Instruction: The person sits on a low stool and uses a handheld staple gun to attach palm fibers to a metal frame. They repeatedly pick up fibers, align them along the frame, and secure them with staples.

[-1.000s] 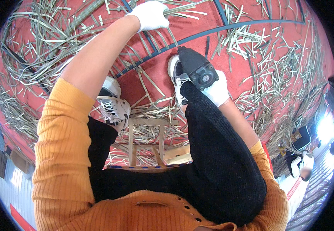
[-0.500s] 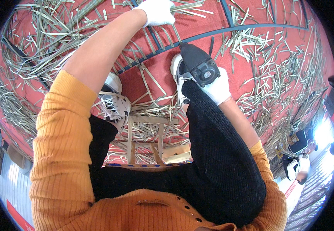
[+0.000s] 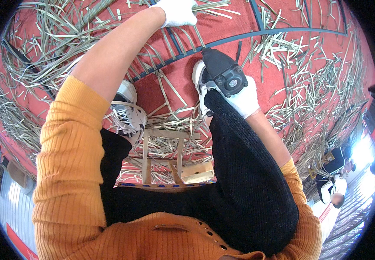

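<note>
Around our wooden stool [image 3: 163, 158], cut strips [image 3: 308, 82] litter the red floor [image 3: 256, 21]. Our left hand [image 3: 176, 11] grips 1 long strip [image 3: 211, 6]; our right hand [image 3: 241, 99] clasps a black power tool [image 3: 222, 71].

White gloves on both hands [image 3: 176, 11], ribbed mustard-orange sweater, sleeves pushed up, black trousers, white laced sneakers

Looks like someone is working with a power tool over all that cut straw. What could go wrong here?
The right hand holds a dark power tool close above the shoe, so a slip might hit the foot. The left hand grips pale strips just ahead of the tool and could be caught. Loose strips litter the red floor, so footing may be slippery.
</note>
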Available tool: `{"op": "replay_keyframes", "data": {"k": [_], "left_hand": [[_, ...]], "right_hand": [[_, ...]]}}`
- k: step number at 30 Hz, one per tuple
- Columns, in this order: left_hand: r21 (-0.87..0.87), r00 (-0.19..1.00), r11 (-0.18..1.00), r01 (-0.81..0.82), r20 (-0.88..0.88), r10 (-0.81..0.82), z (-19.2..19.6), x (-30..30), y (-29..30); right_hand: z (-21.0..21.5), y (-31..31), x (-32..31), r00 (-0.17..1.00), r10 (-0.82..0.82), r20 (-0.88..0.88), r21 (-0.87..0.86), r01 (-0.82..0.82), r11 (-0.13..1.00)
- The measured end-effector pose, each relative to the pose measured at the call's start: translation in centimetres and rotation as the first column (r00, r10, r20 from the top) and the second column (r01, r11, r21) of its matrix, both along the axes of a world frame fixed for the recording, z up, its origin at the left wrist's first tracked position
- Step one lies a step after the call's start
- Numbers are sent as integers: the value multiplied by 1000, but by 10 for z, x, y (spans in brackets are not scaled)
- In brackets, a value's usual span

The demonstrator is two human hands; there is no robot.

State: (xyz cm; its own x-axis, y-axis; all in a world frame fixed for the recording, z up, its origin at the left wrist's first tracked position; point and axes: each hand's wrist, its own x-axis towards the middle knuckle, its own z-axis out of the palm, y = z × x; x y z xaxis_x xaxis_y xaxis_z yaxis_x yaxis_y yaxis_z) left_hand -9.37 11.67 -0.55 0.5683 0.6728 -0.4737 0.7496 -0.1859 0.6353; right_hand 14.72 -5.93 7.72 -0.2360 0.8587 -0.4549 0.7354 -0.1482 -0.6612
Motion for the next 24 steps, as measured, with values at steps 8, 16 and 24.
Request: {"op": "replay_keyframes", "data": {"k": [8,16,24], "left_hand": [[-28,1000,1000,1,29,-1,18,1,3],[122,889,910,397,-299,-348,25,44,-26],[12,941,961,277,-206,-269,7,42,-21]], "right_hand": [[1,5,0,999,4,-37,-6,-4,1000],[-5,6,0,999,39,-3,23,-39,999],[6,-3,4,1000,-12,5,7,12,1000]]}}
